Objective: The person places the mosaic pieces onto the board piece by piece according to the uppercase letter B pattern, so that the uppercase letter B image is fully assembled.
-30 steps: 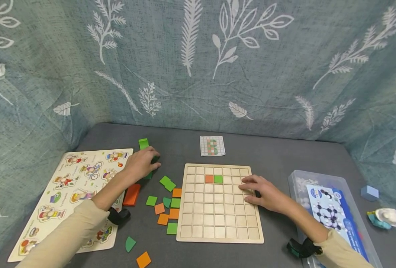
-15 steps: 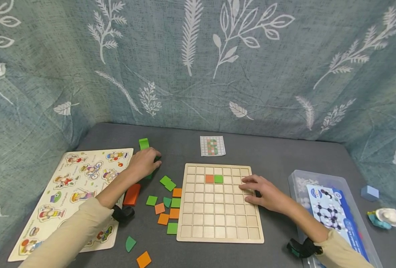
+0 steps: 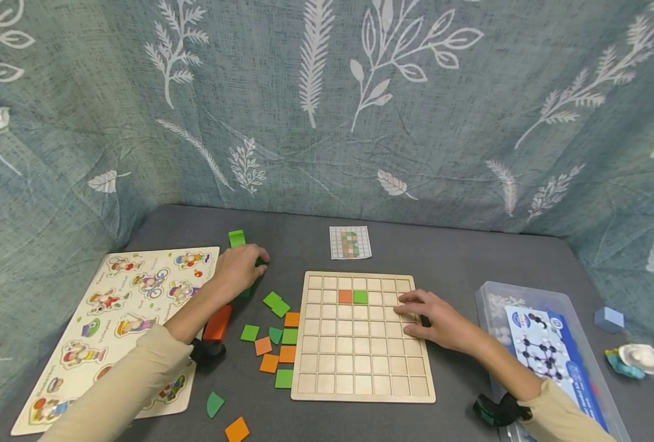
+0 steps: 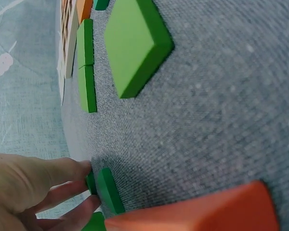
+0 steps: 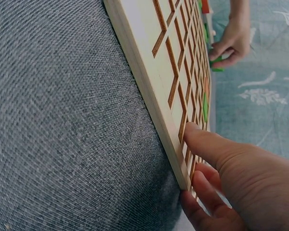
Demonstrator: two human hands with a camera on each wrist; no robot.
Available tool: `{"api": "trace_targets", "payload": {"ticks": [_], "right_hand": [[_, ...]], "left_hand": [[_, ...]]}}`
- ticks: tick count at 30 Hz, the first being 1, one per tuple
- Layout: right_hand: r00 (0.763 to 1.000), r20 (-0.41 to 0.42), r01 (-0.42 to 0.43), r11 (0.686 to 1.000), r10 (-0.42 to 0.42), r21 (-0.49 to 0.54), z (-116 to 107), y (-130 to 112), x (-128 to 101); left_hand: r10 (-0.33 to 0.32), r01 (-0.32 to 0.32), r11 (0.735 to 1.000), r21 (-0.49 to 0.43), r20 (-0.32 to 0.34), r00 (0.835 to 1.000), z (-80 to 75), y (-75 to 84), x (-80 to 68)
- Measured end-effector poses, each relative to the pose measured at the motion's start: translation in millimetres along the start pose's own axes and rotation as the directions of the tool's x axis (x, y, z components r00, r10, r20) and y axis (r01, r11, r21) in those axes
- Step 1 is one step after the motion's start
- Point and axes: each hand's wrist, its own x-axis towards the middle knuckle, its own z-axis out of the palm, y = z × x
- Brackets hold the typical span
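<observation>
At the far left of the head view, my left hand pinches a dark green tile between thumb and fingers, close over the table. Its outline is mostly hidden by the fingers. Another dark green tile lies right beside the fingertips. The wooden grid board lies in the middle, with an orange square tile and a green square tile side by side in its upper rows. My right hand rests on the board's right edge, thumb and fingers loosely spread over it.
Loose green and orange tiles lie left of the board. A red-orange block sits by the picture puzzle board. Behind the grid lies a pattern card. A plastic box, a blue block and a figurine stand right.
My left hand has shifted slightly to the right, its forearm and wrist moving with it. The right hand and the tiles on the board stay where they were.
</observation>
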Motion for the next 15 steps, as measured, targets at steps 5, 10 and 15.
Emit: {"api": "trace_targets", "payload": {"ticks": [5,10,15], "right_hand": [[1.000,-0.001,0.000,1.000,0.000,-0.001,-1,1,-1],[1.000,-0.005,0.011,1.000,-0.011,-0.007,-1,1,-1],[1.000,0.005,0.006,1.000,-0.006,0.003,-2,1,-1]], "left_hand": [[0.026,-0.027,0.999,-0.019,-0.021,0.999,2.4,0.4,1.8],[0.089,-0.092,0.990,-0.106,-0.029,0.996,4.3,4.0,5.1],[0.260,-0.269,0.939,-0.214,-0.067,0.963,10.0,33.5,6.7]]}}
